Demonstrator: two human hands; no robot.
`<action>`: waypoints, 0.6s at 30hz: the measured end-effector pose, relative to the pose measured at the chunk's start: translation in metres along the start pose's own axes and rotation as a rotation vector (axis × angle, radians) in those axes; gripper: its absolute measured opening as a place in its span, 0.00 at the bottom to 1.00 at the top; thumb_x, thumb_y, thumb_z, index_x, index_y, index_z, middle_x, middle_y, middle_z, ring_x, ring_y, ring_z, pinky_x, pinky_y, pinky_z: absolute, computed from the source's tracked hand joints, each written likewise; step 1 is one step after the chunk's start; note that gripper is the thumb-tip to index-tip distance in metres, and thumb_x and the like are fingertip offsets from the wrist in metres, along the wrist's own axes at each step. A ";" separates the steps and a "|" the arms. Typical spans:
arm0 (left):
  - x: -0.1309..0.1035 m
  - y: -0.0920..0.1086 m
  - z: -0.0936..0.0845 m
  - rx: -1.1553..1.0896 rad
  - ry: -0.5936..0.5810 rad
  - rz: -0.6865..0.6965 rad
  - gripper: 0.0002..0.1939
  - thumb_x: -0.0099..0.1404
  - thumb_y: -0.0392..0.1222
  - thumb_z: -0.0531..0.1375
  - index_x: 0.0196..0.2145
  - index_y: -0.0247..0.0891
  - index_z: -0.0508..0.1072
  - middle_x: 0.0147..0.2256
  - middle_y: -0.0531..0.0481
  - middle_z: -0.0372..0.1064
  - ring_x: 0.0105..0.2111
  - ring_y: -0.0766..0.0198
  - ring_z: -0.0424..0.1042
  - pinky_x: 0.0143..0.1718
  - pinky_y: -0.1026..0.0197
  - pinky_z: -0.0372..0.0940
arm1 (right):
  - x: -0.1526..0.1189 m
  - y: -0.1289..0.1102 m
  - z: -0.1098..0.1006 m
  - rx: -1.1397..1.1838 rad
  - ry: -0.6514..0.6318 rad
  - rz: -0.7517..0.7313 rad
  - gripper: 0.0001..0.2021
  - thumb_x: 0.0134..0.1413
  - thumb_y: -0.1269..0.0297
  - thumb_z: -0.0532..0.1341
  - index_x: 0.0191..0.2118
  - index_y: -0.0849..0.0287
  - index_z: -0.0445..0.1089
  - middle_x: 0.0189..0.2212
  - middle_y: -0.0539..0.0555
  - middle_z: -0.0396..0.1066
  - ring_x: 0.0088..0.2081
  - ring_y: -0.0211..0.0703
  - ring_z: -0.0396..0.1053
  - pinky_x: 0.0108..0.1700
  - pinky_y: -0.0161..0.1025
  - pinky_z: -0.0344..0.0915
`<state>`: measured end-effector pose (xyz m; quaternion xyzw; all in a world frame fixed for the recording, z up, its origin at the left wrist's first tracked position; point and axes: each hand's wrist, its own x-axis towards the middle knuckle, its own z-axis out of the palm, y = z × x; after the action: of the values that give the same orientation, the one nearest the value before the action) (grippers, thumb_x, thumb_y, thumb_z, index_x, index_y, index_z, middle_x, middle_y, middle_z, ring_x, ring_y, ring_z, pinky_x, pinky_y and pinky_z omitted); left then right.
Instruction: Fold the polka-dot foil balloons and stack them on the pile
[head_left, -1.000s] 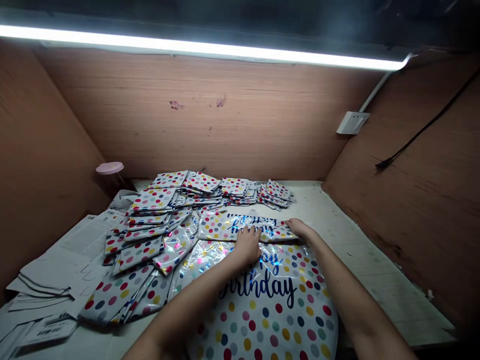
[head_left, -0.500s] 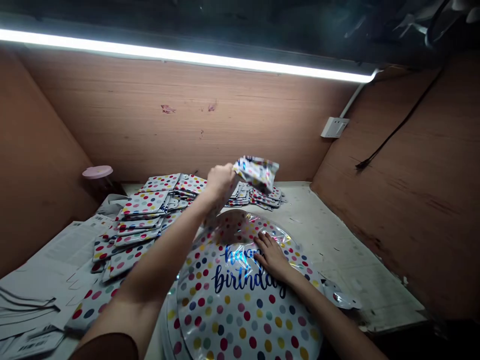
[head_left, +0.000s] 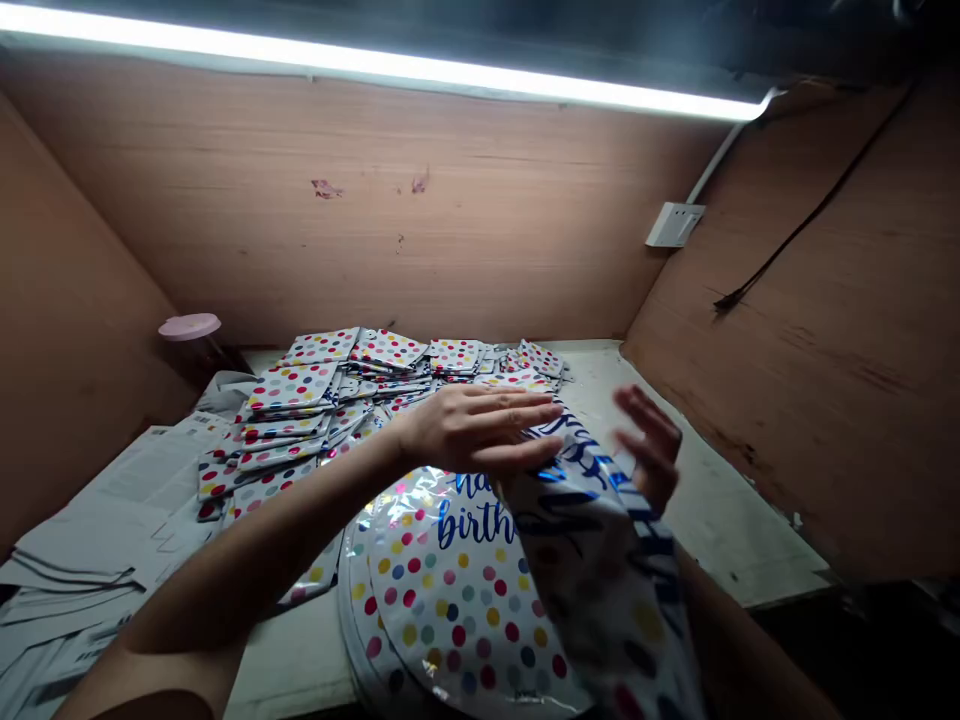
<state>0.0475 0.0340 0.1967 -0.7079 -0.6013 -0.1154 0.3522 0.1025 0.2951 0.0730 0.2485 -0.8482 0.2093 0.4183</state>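
Observation:
My left hand [head_left: 487,425] has its fingers stretched flat against the upper part of a lifted foil balloon [head_left: 581,520]. This polka-dot sheet with blue lettering is bent over, its folded side running down toward me on the right. Just beyond that fold my right hand [head_left: 651,445] is raised, fingers apart and slightly curled, somewhat blurred; its lower part is behind the foil. Beneath lies a stack of round, flat balloons [head_left: 457,600] printed with coloured dots and "happy birthday", the word partly covered by the lifted one.
Folded dotted balloon packets [head_left: 292,388] are piled along the left and back of the table [head_left: 720,520]. Printed papers [head_left: 127,500] spread at the left, near a pink-lidded container [head_left: 190,328]. Wooden panels enclose the back and sides; a black cable [head_left: 814,220] hangs at right.
The folded packet my left hand carried over the back piles is out of that hand. Both hands have come to the top balloon, which is lifted and bent; my right hand has risen off the stack.

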 end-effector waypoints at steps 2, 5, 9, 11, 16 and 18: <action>-0.013 0.011 0.006 -0.097 -0.065 -0.015 0.15 0.68 0.39 0.56 0.52 0.50 0.70 0.54 0.54 0.68 0.58 0.64 0.63 0.59 0.59 0.61 | -0.006 -0.017 -0.012 -0.012 -0.003 -0.241 0.18 0.56 0.70 0.63 0.50 0.42 0.67 0.59 0.47 0.62 0.65 0.57 0.49 0.64 0.63 0.47; -0.055 0.054 0.038 -0.186 -0.193 -0.102 0.17 0.68 0.37 0.55 0.54 0.46 0.69 0.55 0.48 0.68 0.58 0.61 0.63 0.62 0.56 0.58 | -0.030 -0.036 -0.006 0.014 -0.229 -0.516 0.11 0.59 0.74 0.58 0.44 0.51 0.70 0.54 0.50 0.69 0.62 0.48 0.57 0.62 0.53 0.56; -0.114 0.119 0.091 -0.169 -0.416 -0.308 0.19 0.70 0.33 0.51 0.57 0.38 0.65 0.55 0.41 0.67 0.58 0.57 0.63 0.63 0.52 0.56 | -0.075 -0.049 0.021 0.072 -0.409 -0.571 0.09 0.63 0.73 0.53 0.38 0.60 0.70 0.52 0.59 0.71 0.60 0.49 0.60 0.57 0.49 0.65; -0.131 0.140 0.106 -0.184 -0.460 -0.413 0.21 0.69 0.36 0.53 0.59 0.38 0.63 0.57 0.39 0.64 0.60 0.53 0.60 0.62 0.47 0.56 | -0.092 -0.053 0.030 0.099 -0.473 -0.569 0.08 0.62 0.73 0.54 0.41 0.62 0.70 0.52 0.61 0.70 0.60 0.50 0.60 0.57 0.48 0.65; -0.146 0.164 0.114 -0.203 -0.282 -0.568 0.16 0.68 0.33 0.53 0.52 0.37 0.69 0.47 0.42 0.73 0.50 0.56 0.70 0.56 0.49 0.62 | -0.110 -0.053 0.038 0.211 -0.549 -0.378 0.12 0.61 0.74 0.54 0.47 0.62 0.69 0.51 0.60 0.71 0.55 0.51 0.67 0.51 0.49 0.70; -0.148 0.171 0.113 -0.240 -0.178 -0.724 0.15 0.67 0.34 0.52 0.50 0.38 0.71 0.42 0.44 0.75 0.44 0.59 0.73 0.52 0.51 0.65 | -0.108 -0.049 0.041 0.348 -0.548 -0.213 0.12 0.62 0.71 0.55 0.48 0.61 0.69 0.47 0.60 0.73 0.49 0.49 0.71 0.47 0.46 0.71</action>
<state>0.1401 -0.0125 -0.0334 -0.4933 -0.8226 -0.2400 0.1498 0.1634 0.2602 -0.0308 0.4504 -0.8499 0.2316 0.1458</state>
